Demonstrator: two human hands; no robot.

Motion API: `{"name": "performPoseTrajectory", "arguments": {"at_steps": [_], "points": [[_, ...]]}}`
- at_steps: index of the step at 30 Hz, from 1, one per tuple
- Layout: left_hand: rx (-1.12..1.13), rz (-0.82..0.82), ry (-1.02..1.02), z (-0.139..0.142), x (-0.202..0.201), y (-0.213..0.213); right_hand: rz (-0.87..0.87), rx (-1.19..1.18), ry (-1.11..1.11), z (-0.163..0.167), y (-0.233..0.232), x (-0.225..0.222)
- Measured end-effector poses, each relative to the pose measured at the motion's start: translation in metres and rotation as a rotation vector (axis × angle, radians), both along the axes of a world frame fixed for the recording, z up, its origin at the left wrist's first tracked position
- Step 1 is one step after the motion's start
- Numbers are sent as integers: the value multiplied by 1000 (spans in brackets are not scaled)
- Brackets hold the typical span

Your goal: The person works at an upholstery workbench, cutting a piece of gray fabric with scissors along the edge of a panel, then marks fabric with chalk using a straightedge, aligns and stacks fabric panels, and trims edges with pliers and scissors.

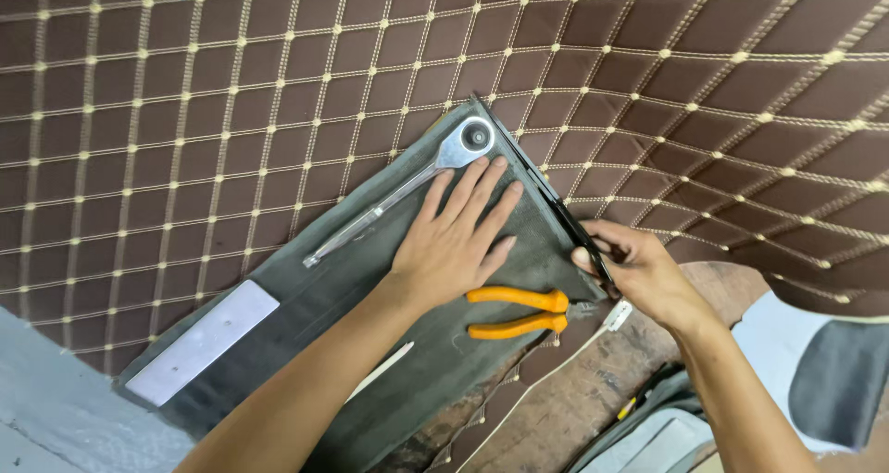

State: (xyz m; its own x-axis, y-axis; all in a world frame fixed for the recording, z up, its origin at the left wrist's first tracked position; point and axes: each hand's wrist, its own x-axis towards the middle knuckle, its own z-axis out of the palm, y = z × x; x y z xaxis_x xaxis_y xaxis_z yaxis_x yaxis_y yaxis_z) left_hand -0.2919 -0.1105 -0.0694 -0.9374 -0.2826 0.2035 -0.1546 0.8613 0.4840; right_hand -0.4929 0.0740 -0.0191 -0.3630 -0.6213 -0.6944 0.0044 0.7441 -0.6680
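Grey template (389, 288): flat, wedge-shaped sheet on the quilted brown material, pinned under your left fingers (472, 195), point just beyond their tips.
Black scissors (556, 204): gripped in your right fingers (602, 246), blades running up the template's right edge, away from them.

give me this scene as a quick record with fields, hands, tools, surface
left hand: flat, palm down on grey template
right hand: grips scissors at the template's right edge
surface: brown quilted sheet with cream diamond stitching
on template: ratchet wrench, metal plate, orange pliers
pliers: just below the left hand, handles pointing left
wrench: head by the left fingertips
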Motion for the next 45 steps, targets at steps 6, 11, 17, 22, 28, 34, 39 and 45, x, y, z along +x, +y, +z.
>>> {"name": "performPoseTrajectory", "arguments": {"at_steps": [6, 11, 17, 22, 28, 34, 39, 45], "points": [[-15, 22, 46, 17, 15, 4, -8, 53, 266, 30, 106, 36], [-38, -30, -6, 15, 29, 16, -602, -39, 27, 9, 277, 171], [-153, -73, -78, 17, 37, 31, -991, 65, 111, -27, 303, 401], [-157, -107, -27, 20, 57, 34, -750, 430, 655, -14, 216, 490], [94, -158, 42, 38, 92, 26, -942, 482, 719, 19, 139, 537], [-44, -851, -50, 77, 158, 122, -1061, 502, 624, 34, 130, 547], [-91, -1000, -19, 78, 212, 173, -1064, 358, 581, 41, 153, 554], [-71, -1039, -90, 102, 213, 177, -1130, 355, 544, 44, 165, 564]]}}
